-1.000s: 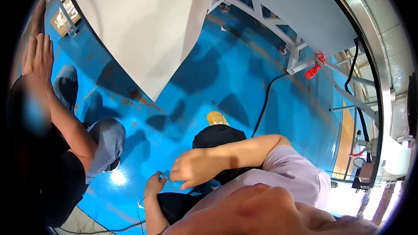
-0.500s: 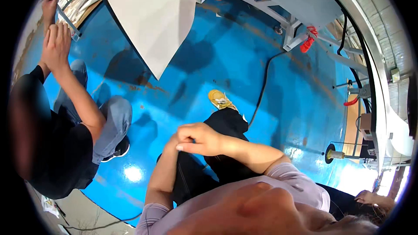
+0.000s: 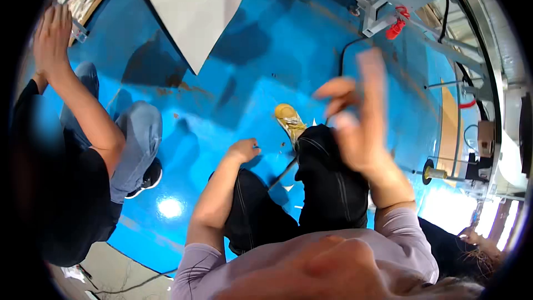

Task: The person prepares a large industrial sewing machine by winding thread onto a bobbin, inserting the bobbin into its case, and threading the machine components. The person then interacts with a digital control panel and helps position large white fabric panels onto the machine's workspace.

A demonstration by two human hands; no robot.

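My right hand (image 3: 358,116) is raised above my right knee, blurred by motion. Its fingers are apart, one stretched away from me, and nothing is in it. My left hand (image 3: 243,150) hangs just past my left knee, its fingers curled in and nothing showing in them. Below both hands are my black trousers (image 3: 333,189) with pale stitching. A yellow shoe (image 3: 288,119) shows on the floor between my hands.
A co-worker in a black top (image 3: 83,200) and jeans sits at the left, hands raised. A pale tabletop (image 3: 191,11) comes to a corner ahead. Metal machine framing (image 3: 369,11) with a red item (image 3: 396,29) stands ahead right. Another person's hand (image 3: 471,237) is at lower right.
My hands, one resting over the other before, have come apart. The right has lifted and swung right with fingers spread; the left stays near my left knee. The view has shifted slightly.
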